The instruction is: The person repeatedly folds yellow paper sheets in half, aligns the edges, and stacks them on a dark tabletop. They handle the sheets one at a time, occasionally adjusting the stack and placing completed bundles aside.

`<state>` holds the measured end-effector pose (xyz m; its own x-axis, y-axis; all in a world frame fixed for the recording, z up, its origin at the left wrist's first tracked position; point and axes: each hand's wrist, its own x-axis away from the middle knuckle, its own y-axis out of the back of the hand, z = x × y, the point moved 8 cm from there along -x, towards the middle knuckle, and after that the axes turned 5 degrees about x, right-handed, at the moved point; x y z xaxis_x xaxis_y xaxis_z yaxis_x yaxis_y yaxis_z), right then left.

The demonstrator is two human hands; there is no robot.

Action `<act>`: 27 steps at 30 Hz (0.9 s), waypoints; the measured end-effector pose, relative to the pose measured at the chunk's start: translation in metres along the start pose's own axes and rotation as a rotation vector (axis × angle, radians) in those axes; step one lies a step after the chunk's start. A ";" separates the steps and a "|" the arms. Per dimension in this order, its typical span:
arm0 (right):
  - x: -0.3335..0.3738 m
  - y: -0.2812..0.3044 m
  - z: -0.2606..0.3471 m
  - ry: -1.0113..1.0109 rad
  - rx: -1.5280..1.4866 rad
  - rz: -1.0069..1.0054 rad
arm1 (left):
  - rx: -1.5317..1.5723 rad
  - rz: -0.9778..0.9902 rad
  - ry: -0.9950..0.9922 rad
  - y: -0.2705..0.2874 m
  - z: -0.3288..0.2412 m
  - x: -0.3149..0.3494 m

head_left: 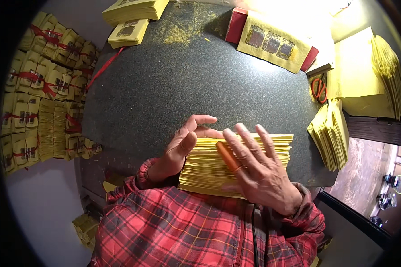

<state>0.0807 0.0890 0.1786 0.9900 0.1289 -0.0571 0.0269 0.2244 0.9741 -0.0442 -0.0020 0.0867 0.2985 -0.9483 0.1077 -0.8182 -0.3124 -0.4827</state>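
A thick stack of yellow paper sheets (200,171) lies on the table's near edge against my body, its many thin edges facing up. My left hand (178,147) is at the stack's left end, thumb raised and apart from the fingers, which reach along its far side. Across the right part of the stack lies my right hand (260,171), open, its fingers spread and pointing away from me. An orange finger cover (228,156) sits on its index finger. That hand hides part of the sheets beneath it.
Dark speckled table (165,89). Far left are yellow paper stacks (129,33) and a red ribbon (106,67). A printed yellow paper (272,42) rests over a red block. Red-handled scissors (318,90) and a paper bundle (330,133) lie right. Tied bundles (31,80) are piled left.
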 end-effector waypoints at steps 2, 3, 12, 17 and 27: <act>-0.004 -0.016 0.002 -0.020 -0.059 0.042 | -0.048 -0.009 -0.023 0.004 0.002 0.000; -0.004 -0.011 0.001 -0.032 -0.025 0.028 | -0.028 -0.034 -0.005 0.004 0.004 0.000; -0.007 -0.006 0.004 -0.025 -0.016 0.013 | -0.066 -0.064 0.034 0.005 0.004 0.001; 0.003 -0.003 -0.011 -0.006 -0.040 -0.081 | 0.018 -0.058 0.067 0.004 0.014 0.000; 0.077 -0.094 -0.158 -0.764 -1.569 -0.451 | 0.090 -0.087 0.044 0.011 0.020 -0.010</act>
<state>0.1324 0.2306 0.0482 0.7949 -0.5195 0.3135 0.5909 0.7802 -0.2053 -0.0467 0.0050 0.0630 0.3426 -0.9202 0.1895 -0.7423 -0.3887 -0.5458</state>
